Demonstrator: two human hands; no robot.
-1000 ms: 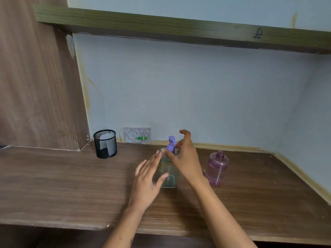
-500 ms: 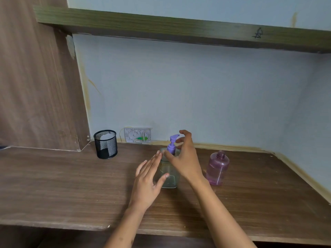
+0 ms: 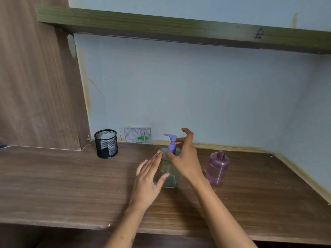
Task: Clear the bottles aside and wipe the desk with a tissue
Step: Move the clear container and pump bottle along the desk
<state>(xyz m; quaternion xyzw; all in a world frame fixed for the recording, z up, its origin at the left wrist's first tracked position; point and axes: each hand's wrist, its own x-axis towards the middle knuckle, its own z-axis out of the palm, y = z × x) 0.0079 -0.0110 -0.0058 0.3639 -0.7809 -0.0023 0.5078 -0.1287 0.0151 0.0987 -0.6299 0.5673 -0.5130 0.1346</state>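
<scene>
pale blue wall, a green-brown shelf running overhead, and a wood-grain surface sitting in the corner underneath it. so progress-wise, i'd say this is basically just getting started. both bottles are standing upright in the middle-back stretch of the surface, not pushed aside at all, and i'm not seeing any tissue in anyone's hands. there's something white poking out of the black mesh cup at the back left near the wood side panel, could be a tissue, can't tell. so the clearing and all of the wiping are looking like they're yet to be done.

the clear pump bottle with the purple pump head is sitting a bit in from the back edge, and the pink bottle, no cap on it, is standing just beside it toward the right.

the left hand is reaching in flat with its fingers straight and close together, thumb tip resting against the clear bottle's front, the rest lying along its left side. the right hand is hovering around the pump neck with fingers spread and loosely curled, thumb right by the collar, but i can't tell if it's actually gripping yet. looks to me like a lift is being set up.

there's also a worn wall socket at the back.
</scene>
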